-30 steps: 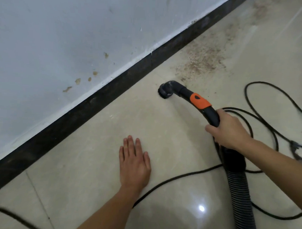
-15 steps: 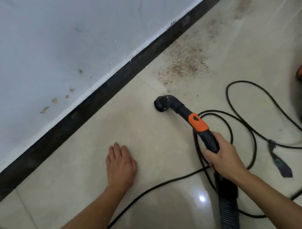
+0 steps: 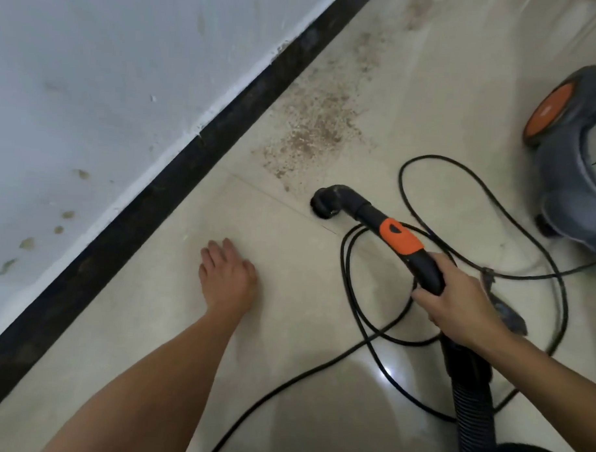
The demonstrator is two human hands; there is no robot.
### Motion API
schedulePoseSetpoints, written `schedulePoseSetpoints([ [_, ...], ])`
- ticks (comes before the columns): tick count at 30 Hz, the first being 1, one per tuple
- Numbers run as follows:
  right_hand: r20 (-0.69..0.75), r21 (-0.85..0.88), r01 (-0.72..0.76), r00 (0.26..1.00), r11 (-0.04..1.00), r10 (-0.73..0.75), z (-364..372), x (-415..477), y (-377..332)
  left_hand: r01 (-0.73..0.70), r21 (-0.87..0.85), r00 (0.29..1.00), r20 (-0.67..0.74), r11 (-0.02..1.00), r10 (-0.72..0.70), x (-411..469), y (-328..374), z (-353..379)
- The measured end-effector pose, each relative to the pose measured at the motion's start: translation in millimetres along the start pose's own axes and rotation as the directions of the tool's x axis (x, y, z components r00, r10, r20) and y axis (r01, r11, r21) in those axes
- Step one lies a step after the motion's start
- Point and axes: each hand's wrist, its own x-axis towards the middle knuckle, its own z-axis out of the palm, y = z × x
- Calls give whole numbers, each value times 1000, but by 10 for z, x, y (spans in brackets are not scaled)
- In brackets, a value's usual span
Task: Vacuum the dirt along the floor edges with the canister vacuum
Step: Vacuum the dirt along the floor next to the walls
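"On the beige tile floor (image 3: 286, 327), why does the round black nozzle (image 3: 326, 205) sit there?"

"It's just short of the brown dirt patch (image 3: 310, 135) by the black skirting board (image 3: 176, 194), probably to sweep in. The grip of the right hand (image 3: 456, 305) is wrapped round the black-and-orange wand (image 3: 401, 241); the left hand (image 3: 229, 279) props on the floor, fingers loosely bent, holding nothing."

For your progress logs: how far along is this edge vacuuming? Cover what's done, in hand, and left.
Done: the tile around the left hand looks free of grit. In hand: the right hand grips the hose handle, with the nozzle down just short of the dirt patch. Left: that patch and the fainter dirt further along the skirting.
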Motion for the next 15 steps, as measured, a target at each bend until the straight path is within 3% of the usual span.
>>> schedulePoseSetpoints([
  [3,-97,1,-58,994,998,58,13,56,-55,61,-91,996,-57,994,-67,95,43,105],
  [7,-4,-79,20,1000,997,-20,77,150,-210,97,-128,982,-148,987,-116,118,123,279],
  [11,-125,-122,-16,992,992,0,123,349,-379,125,-120,985,-102,985,-138,137,109,328],
  [15,18,-166,52,999,985,-50,251,325,-484,126,-129,984,-108,984,-140,152,126,322],
])
